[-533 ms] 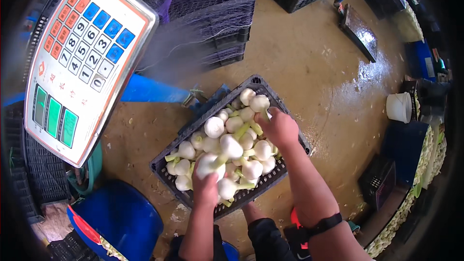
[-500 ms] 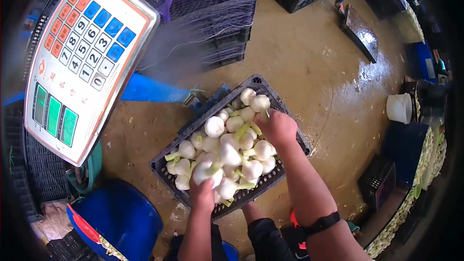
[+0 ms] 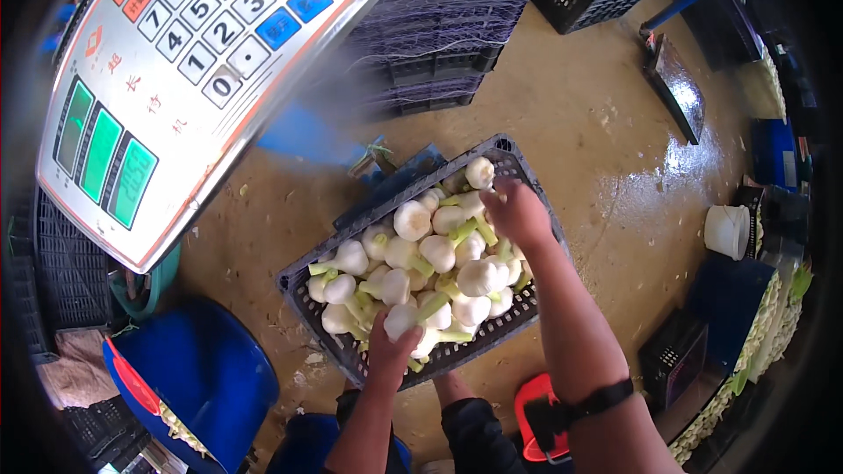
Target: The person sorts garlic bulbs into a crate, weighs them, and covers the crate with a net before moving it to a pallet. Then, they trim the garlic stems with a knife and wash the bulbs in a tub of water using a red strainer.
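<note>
A black plastic crate (image 3: 309, 314) full of white garlic bulbs (image 3: 412, 220) with short green stems stands in front of me, slightly turned. My left hand (image 3: 391, 348) is closed around a garlic bulb (image 3: 402, 319) at the crate's near side. Over the far right part, my right hand (image 3: 522, 216) has its fingers curled down among the bulbs, beside a single bulb (image 3: 479, 173) near the corner. What lies under those fingers is hidden. The crate rests against or on a dark blue platform (image 3: 386, 189).
A weighing scale's keypad and display (image 3: 167, 105) fills the upper left. Stacked dark crates with purple netting (image 3: 439, 26) stand behind, and another garlic crate (image 3: 580, 4) farther back. Blue tub (image 3: 198, 386) at lower left; white bucket (image 3: 727, 231) and red scoop-like object (image 3: 533, 404) right.
The view has shifted, so the scale looks larger and nearer. My left hand has lowered its bulb onto the pile at the near side. My right hand stays by the far right corner.
</note>
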`<state>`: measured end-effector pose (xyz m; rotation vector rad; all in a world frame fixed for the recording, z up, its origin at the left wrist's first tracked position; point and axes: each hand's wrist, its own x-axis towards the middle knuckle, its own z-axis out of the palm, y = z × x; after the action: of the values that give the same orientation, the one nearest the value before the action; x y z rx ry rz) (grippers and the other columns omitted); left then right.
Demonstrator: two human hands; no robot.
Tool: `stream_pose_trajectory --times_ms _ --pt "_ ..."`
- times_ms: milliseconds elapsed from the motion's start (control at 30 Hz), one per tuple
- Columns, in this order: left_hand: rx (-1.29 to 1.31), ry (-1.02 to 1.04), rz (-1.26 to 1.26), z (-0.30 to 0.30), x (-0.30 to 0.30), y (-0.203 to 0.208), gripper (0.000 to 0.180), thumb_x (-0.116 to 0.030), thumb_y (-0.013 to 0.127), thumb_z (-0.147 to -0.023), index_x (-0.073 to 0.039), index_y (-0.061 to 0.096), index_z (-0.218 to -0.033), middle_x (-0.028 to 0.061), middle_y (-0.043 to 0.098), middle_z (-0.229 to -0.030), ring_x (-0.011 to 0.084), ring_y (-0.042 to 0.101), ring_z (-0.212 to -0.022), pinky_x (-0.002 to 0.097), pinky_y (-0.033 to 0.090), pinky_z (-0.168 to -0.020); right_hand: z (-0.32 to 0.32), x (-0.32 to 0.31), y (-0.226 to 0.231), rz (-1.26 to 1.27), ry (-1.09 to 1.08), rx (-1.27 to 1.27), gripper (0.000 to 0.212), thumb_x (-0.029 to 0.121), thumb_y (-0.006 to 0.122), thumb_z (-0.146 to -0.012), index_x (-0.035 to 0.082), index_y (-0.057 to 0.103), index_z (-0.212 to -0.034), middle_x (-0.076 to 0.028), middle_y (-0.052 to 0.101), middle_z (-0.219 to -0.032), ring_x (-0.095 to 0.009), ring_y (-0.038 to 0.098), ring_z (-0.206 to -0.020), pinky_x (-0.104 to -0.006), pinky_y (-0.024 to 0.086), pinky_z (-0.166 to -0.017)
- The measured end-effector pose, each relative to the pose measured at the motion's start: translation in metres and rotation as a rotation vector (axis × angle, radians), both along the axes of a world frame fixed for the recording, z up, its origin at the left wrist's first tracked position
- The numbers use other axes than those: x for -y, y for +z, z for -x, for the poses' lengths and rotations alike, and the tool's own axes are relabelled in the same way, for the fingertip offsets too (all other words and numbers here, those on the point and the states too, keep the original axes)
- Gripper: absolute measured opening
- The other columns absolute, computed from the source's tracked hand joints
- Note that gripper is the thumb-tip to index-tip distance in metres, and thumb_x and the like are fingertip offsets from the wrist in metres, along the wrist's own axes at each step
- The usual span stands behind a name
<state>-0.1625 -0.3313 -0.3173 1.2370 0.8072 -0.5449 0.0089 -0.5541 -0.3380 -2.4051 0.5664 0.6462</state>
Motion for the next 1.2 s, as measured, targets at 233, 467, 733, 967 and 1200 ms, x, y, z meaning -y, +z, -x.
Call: stream_pose_trajectory --times_ms 233,467,733,967,1200 --pt "0.242 0.037 -0.128 0.013 0.024 -0.013 0.054 -0.003 0.070 -0.072 -0.002 0.037 -0.115 0.0072 0.051 -0.101 0.0139 0.055 -0.089 0.0269 0.047 -0.078 -0.044 -0.031 -0.057 -0.054 -0.452 -0.155 0.053 0.035 0.070 -0.069 -0.006 0.060 -0.101 -0.020 0.062 -0.104 -0.029 0.061 -0.094 -0.0350 0.047 -0.079" --pt "0.217 0.126 -0.160 0.003 0.029 -0.005 0.042 -0.004 0.066 -0.075 0.000 0.044 -0.110 0.0080 0.054 -0.096 0.0131 0.055 -0.084 0.0268 0.047 -0.074 -0.041 -0.012 -0.056 -0.072 -0.423 -0.233 0.066 0.044 0.073 -0.062 -0.002 0.060 -0.107 -0.016 0.061 -0.107 -0.025 0.059 -0.098 -0.0323 0.045 -0.085" --pt "-0.061 0.343 -0.136 -0.012 -0.018 0.009 0.039 -0.018 0.059 -0.079 0.001 0.048 -0.111 0.0088 0.057 -0.094 0.0140 0.056 -0.076 0.0251 0.047 -0.057 -0.004 0.011 0.000 -0.105 0.345 -0.162 0.060 0.027 0.070 -0.061 0.003 0.052 -0.113 -0.016 0.061 -0.098 -0.025 0.059 -0.095 -0.0336 0.046 -0.082" --pt "0.003 0.135 -0.104 -0.010 -0.032 0.008 0.046 -0.010 0.062 -0.076 -0.001 0.043 -0.117 0.0078 0.057 -0.095 0.0120 0.056 -0.074 0.0238 0.049 -0.054 -0.027 -0.004 -0.008 0.065 0.552 -0.365 0.072 0.041 0.066 -0.058 0.016 0.048 -0.123 -0.011 0.061 -0.108 -0.026 0.059 -0.099 -0.0339 0.046 -0.087" --pt "0.179 0.106 -0.166 0.000 -0.032 0.010 0.046 -0.002 0.061 -0.074 0.000 0.042 -0.115 0.0098 0.055 -0.098 0.0136 0.059 -0.077 0.0243 0.052 -0.059 -0.030 -0.014 0.014 0.237 0.781 -0.399 0.069 0.049 0.063 -0.059 0.015 0.053 -0.119 -0.012 0.062 -0.107 -0.027 0.059 -0.099 -0.0351 0.046 -0.086"
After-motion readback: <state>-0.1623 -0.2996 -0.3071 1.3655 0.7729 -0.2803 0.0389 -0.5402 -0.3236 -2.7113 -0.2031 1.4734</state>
